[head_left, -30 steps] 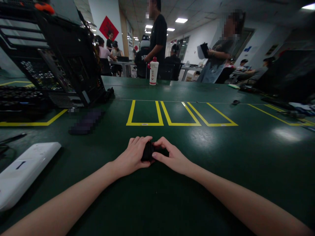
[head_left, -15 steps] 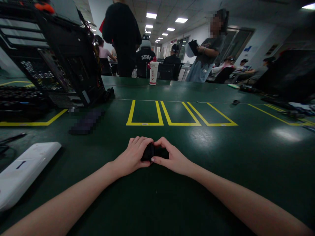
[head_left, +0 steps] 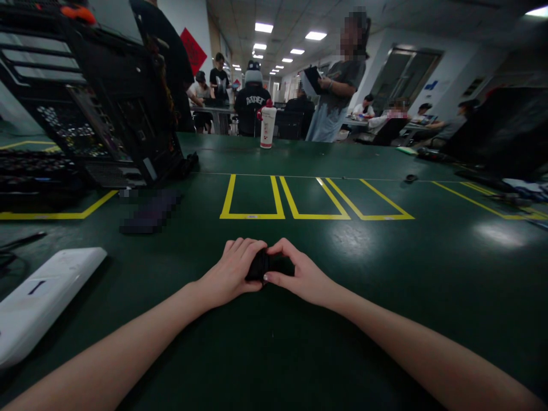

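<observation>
A small black object (head_left: 257, 267), with a rounded dark edge on its right, is held low over or on the green table (head_left: 274, 354). What kind of thing it is I cannot make out. My left hand (head_left: 234, 266) wraps round it from the left, fingers over the top and thumb below. My right hand (head_left: 302, 273) is curved into a C, with thumb and fingertips at the object's right edge. Dark table shows in the gap inside that curve. The left palm hides much of the object.
Yellow tape frames (head_left: 252, 216) mark the table beyond my hands. A black computer case (head_left: 115, 108) stands at left, near a blurred dark item (head_left: 152, 211) and a white device (head_left: 47, 297). Further back are a white cup (head_left: 268, 127), a small black ring (head_left: 411, 178) and several people.
My hands have barely moved and stay on the black object. The dark area inside my right hand's curve now looks like table. In the background, two standing people have shifted left.
</observation>
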Motion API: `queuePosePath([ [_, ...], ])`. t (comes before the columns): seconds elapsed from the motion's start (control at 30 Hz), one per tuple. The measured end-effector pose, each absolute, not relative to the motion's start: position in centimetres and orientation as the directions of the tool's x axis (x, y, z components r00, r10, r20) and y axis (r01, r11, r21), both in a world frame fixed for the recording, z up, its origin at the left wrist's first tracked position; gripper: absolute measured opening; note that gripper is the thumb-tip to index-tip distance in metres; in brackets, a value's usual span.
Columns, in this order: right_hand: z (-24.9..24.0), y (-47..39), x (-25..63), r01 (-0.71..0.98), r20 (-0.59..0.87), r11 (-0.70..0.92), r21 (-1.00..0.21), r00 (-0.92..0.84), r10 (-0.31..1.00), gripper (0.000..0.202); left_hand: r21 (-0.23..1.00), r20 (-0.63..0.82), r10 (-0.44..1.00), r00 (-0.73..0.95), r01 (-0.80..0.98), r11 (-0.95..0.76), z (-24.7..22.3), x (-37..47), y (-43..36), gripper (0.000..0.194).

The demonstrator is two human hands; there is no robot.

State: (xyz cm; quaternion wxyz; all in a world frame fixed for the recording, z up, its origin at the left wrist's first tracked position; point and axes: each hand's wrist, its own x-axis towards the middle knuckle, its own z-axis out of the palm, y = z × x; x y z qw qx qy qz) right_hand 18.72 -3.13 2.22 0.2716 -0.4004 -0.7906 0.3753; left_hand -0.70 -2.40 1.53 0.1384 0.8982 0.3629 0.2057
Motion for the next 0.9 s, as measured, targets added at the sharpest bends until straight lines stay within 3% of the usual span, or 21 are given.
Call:
queuePosePath([
  [0.1, 2.17, -3.26, 18.68, 0.376, 0.153, 0.398, -0.837, -0.538, 0.829, 0.027, 0.391, 0.27, 0.709, 0.651, 0.599, -0.699, 1.54, -0.64, -2.37, 0.053],
  [0.27, 1.72, -3.3, 18.14, 0.243, 0.107, 0.267, -0.933, -0.519, 0.848, 0.016, 0.403, 0.27, 0.705, 0.656, 0.588, -0.701, 1.81, -0.59, -2.47, 0.048],
  [0.47, 1.34, -3.26, 18.15, 0.283, 0.125, 0.299, -0.911, -0.501, 0.857, 0.031, 0.409, 0.259, 0.711, 0.654, 0.592, -0.694, 1.82, -0.59, -2.5, 0.049],
  [0.63, 1.57, -3.38, 18.52, 0.277, 0.199, 0.392, -0.877, -0.534, 0.822, 0.029, 0.401, 0.262, 0.711, 0.653, 0.596, -0.696, 1.68, -0.61, -2.47, 0.052],
  [0.9, 1.5, -3.45, 18.21, 0.285, 0.177, 0.349, -0.892, -0.492, 0.853, 0.016, 0.392, 0.264, 0.709, 0.654, 0.599, -0.698, 1.93, -0.55, -2.5, 0.049],
])
